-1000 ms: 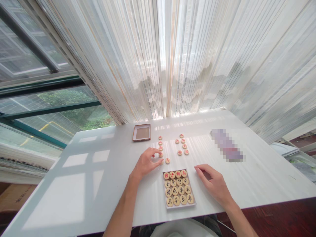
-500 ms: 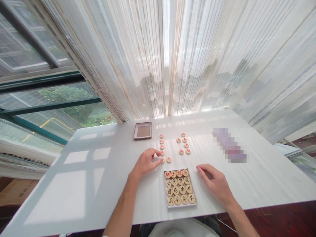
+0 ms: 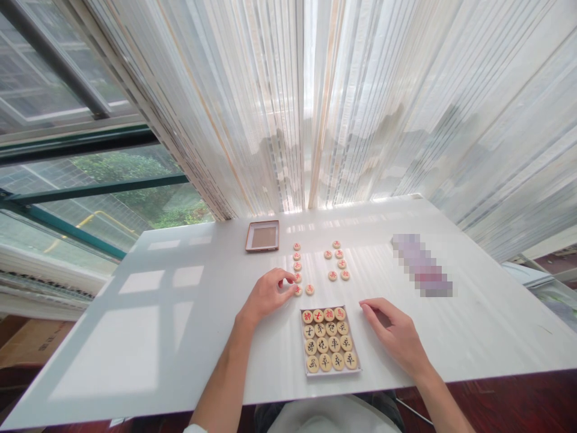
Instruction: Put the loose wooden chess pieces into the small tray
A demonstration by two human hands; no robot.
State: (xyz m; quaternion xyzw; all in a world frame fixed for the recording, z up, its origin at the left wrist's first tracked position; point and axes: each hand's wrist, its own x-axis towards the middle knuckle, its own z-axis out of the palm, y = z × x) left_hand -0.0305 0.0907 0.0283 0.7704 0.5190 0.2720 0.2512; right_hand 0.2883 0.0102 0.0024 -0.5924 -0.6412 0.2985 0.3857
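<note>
Way beyond the open box [image 3: 333, 373] and off to its left, a shallow lid-like tray [image 3: 264, 237] sits hollow side up on the white table [image 3: 202, 337], probably parked there to be out of the way. The left hand [image 3: 268, 291] is left of the box and a bit beyond it, thumb and forefinger a narrow gap apart, which seems about right for discs that small. They reach the near end of a column of five red-lettered discs [image 3: 297, 266] past the box's far left corner. The fingertips partly cover the two nearest, so I can't tell if it's gripping or just touching. A lone disc [image 3: 309, 289] lies just past the box's far edge.

The box itself holds sixteen face-up, four by four, front row to back. I'd guess the snug walls keep them squared up. Far row's red, the rest black; a few characters are too smeary to read.

Beyond its far right corner there's a loose cluster of six red ones [image 3: 339, 254]. The right hand [image 3: 396, 331] rests right of the box, loosely curled, nothing visible in it, though the palm's hidden. Farther right and beyond, some pixelated item [image 3: 424, 267], no clue what. Both forearms get cut off at the bottom.
</note>
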